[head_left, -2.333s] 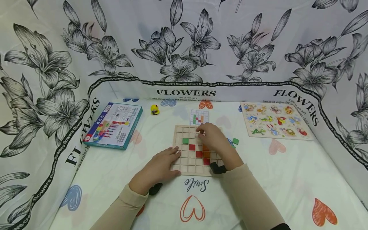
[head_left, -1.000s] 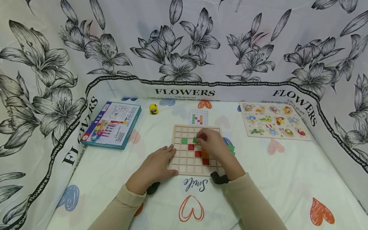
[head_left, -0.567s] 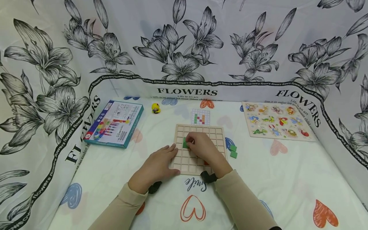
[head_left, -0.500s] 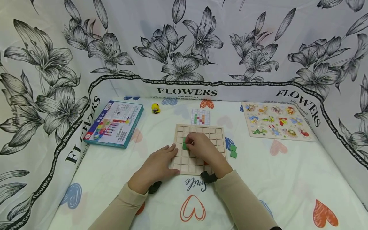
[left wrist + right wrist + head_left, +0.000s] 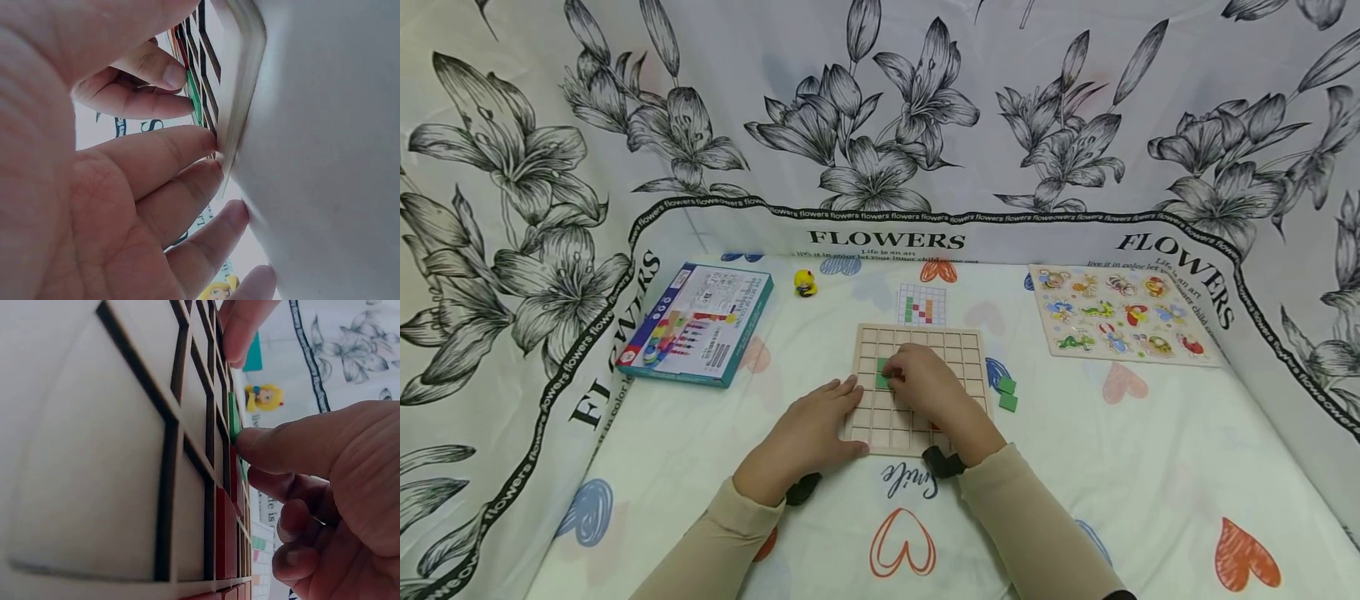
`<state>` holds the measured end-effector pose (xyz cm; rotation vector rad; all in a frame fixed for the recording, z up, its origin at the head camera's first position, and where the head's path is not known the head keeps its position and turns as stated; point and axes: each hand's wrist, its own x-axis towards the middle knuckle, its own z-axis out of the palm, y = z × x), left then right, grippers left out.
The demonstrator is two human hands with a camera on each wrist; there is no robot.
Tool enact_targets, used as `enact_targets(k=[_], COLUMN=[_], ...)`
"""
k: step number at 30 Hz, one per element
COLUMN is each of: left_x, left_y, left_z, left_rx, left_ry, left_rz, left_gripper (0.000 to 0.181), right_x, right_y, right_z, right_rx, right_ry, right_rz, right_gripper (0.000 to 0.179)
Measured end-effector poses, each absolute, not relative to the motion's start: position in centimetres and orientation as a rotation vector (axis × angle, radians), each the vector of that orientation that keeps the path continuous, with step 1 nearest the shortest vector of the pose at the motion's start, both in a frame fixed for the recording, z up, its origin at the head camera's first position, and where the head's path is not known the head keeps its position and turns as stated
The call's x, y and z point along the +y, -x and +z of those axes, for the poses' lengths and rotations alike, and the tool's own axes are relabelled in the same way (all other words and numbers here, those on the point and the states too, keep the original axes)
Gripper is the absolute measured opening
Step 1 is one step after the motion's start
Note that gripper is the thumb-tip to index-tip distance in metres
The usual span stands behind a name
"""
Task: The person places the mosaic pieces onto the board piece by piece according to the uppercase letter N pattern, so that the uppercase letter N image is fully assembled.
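Observation:
A wooden grid board (image 5: pixel 868 440) lies flat on the cloth, with square tiles in some cells. My right hand (image 5: pixel 925 383) is over its left-middle part, thumb and index finger pinching a green tile (image 5: pixel 234 419) at its cells. Green (image 5: pixel 882 372) shows just left of the fingertips in the head view. Red tiles (image 5: pixel 226 534) sit in nearby cells; from above the right hand hides most of them. My left hand (image 5: pixel 808 433) rests against the board's left edge, its fingers extended, as the left wrist view also shows.
Two loose green tiles (image 5: pixel 1008 395) lie right of the board. Behind it is a small colour pattern card (image 5: pixel 921 305). A yellow duck figure (image 5: pixel 805 283) and a flat teal box (image 5: pixel 700 325) stand left; an insect puzzle board (image 5: pixel 1120 315) lies right.
From the board's upper middle, my right hand has carried a green tile left and nearer, beside the other green tile. Over the last half second it barely moves. The left hand stays at the edge.

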<state>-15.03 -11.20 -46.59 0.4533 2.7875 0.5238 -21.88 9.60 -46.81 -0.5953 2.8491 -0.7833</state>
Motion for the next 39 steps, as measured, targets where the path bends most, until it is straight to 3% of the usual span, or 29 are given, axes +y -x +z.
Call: enact_targets(k=[6,11,21,32,39], left_x=[-11.1,-11.1,-11.5,-11.5,-11.4], left_y=[15.1,15.1,15.4,15.1,15.0], left_z=[-46.6,-46.5,-46.7,-46.5,-46.3], left_rx=[2.782,2.767,2.745,2.746,2.749], left_ry=[-0.448,-0.442,-0.436,-0.441,-0.432], left_rz=[0.516,0.508,0.532,0.570,0.561], left_gripper=[0.091,0.092,0.091,0.090,0.090], right_x=[11.1,15.8,25.8,26.0,25.7], right_y=[21.9,22.1,20.6,19.9,19.8], right_z=[-45.2,-44.0,-46.3,-47.0,-46.9], right_rx=[2.836,2.851,2.797,2.754,2.794], right_ry=[0.483,0.345,0.021,-0.094,-0.055], right_rz=[-0.874,-0.938,-0.832,-0.853,-0.880], right_gripper=[0.016,0.021,0.036,0.032,0.020])
